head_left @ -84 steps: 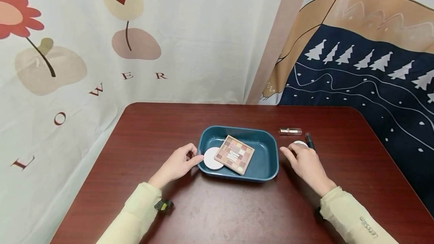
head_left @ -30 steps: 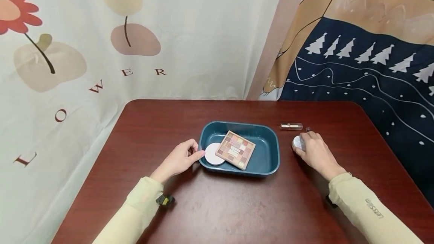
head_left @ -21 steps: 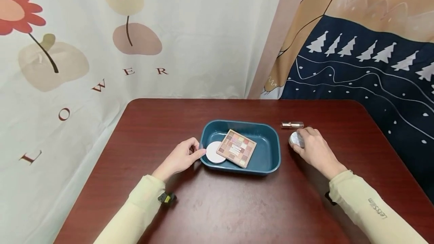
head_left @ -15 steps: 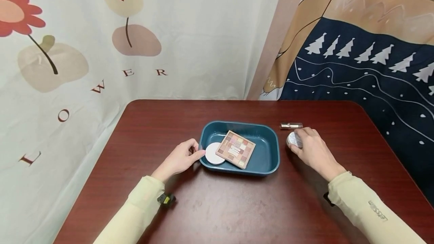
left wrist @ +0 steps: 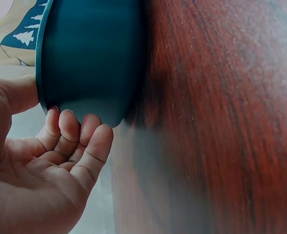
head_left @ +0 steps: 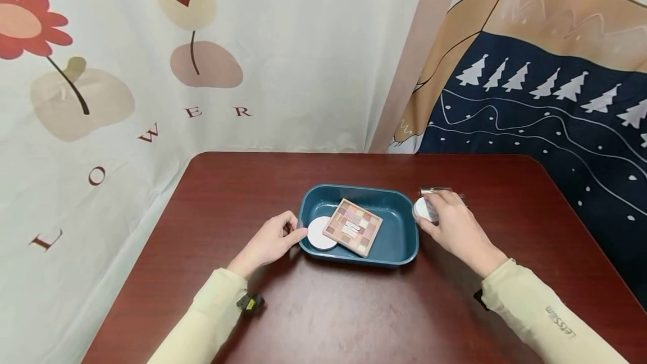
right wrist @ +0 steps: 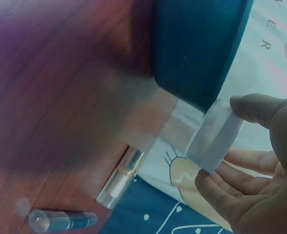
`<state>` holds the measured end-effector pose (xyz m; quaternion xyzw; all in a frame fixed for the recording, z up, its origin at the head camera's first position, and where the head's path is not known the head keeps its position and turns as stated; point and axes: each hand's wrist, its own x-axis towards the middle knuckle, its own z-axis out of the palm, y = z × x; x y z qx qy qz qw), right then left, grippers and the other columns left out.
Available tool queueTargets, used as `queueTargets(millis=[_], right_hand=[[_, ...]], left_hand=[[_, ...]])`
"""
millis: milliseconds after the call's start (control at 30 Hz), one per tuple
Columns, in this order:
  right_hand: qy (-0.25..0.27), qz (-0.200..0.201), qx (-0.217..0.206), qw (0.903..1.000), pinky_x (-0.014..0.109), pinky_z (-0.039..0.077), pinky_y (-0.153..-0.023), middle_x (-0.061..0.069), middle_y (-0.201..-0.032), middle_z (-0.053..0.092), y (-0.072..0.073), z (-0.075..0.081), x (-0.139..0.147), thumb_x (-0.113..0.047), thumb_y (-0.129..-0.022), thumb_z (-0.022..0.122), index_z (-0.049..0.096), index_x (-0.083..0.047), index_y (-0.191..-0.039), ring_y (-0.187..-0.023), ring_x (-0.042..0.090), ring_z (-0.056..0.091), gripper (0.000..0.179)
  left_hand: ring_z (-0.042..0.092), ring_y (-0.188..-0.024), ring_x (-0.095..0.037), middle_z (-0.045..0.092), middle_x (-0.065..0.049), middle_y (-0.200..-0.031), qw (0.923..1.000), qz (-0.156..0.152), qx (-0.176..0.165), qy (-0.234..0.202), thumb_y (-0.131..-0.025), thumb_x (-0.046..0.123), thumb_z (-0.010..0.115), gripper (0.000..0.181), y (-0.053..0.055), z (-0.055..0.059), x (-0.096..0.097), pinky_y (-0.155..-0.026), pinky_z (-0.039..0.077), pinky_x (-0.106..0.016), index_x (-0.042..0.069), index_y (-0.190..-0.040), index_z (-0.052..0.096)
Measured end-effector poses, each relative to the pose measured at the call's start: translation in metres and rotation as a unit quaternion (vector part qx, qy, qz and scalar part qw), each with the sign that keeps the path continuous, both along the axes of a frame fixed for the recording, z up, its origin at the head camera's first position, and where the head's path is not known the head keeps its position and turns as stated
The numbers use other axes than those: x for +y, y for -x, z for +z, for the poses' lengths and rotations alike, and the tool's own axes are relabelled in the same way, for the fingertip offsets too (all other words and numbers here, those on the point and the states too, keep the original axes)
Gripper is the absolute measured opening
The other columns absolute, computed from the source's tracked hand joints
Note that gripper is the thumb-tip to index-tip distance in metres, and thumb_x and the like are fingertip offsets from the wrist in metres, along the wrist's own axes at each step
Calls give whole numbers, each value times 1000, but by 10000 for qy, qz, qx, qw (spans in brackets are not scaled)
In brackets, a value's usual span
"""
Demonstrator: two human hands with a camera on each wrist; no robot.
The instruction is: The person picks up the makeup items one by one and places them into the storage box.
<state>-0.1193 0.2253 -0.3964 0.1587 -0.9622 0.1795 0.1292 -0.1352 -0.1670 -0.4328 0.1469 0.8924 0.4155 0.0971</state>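
My left hand (head_left: pixel 270 243) pinches the left end of a teal plastic basin (head_left: pixel 396 235), with the thumb over its rim and the fingertips against the outer wall (left wrist: pixel 92 58). Inside lie a flat white round compact (head_left: pixel 318 236) and an eyeshadow palette (head_left: pixel 354 228) tilted partly over it. By the basin's right end, my right hand (head_left: pixel 457 232) holds a small round jar (head_left: pixel 426 209) with a white top between thumb and fingers. The right wrist view shows the jar (right wrist: pixel 214 139) raised off the table, its side turned to the camera, close to the basin's corner.
A lipstick in a clear case (right wrist: pixel 120 179) lies on the table behind the right hand, and a slim tube with a clear end (right wrist: pixel 63 221) lies near it. The dark red wooden table (head_left: pixel 323 313) ends at printed curtains (head_left: pixel 303 60) behind and on the right.
My right hand has gripped the round jar and carried it left, from beside the slim tube to the basin's right rim. The left hand keeps its grip on the basin.
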Motion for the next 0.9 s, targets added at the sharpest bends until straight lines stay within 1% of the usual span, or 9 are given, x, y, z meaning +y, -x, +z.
queueTargets(millis=[100, 333, 500, 633, 833, 867, 900], right_hand=[[7, 24, 3, 10000, 59, 55, -90, 30, -128, 61, 0, 1, -4, -14, -86, 82, 61, 8, -130, -115, 45, 57, 54], [-47, 77, -143, 9999, 57, 57, -88, 29, -126, 61, 1, -1, -9, -16, -86, 83, 61, 8, -128, -111, 43, 59, 53], [-26, 170, -170, 9997, 55, 58, -86, 26, -123, 62, 2, -1, -17, -17, -87, 83, 62, 6, -126, -106, 40, 61, 51], [-50, 254, -266, 9993, 53, 59, -85, 24, -123, 62, 2, 1, -23, -18, -87, 83, 63, 5, -128, -106, 37, 60, 51], [-21, 408, -245, 9989, 60, 51, -99, 22, -121, 63, 4, 3, -32, -18, -86, 85, 64, 5, -126, -106, 37, 60, 51], [-23, 438, -255, 9987, 59, 52, -99, 22, -121, 63, 5, 3, -34, -18, -86, 85, 64, 5, -126, -105, 36, 60, 50], [-32, 466, -265, 9986, 57, 54, -96, 22, -121, 63, 6, 3, -36, -18, -86, 85, 64, 4, -125, -105, 36, 60, 50]], left_hand=[[49, -63, -15, 51, 0, -70, 10000, 0, -3, -40, -99, 21, 71, 24, 0, 0, 1, -59, 40, -27, 10, -88, 52], [49, -60, -12, 51, 0, -68, 10000, -13, -23, -76, -98, 22, 71, 24, 0, -4, 3, -59, 40, -27, 10, -88, 53], [49, -60, -13, 51, 0, -68, 9999, 58, -54, -72, -98, 21, 72, 24, -2, -3, 3, -59, 40, -27, 11, -87, 53], [50, -61, -13, 52, 0, -68, 9998, 103, -148, -38, -98, 21, 72, 24, -3, -1, 3, -60, 41, -27, 11, -87, 52], [49, -59, -12, 52, 0, -68, 9998, 92, -155, -63, -98, 21, 72, 25, -3, 0, 2, -59, 41, -26, 10, -87, 52], [49, -59, -12, 52, 0, -68, 9998, 96, -148, -66, -98, 21, 72, 25, -3, 0, 2, -58, 40, -26, 10, -87, 52], [49, -59, -12, 52, 0, -68, 9998, 106, -142, -70, -98, 21, 72, 25, -3, 0, 1, -58, 41, -27, 10, -87, 52]])
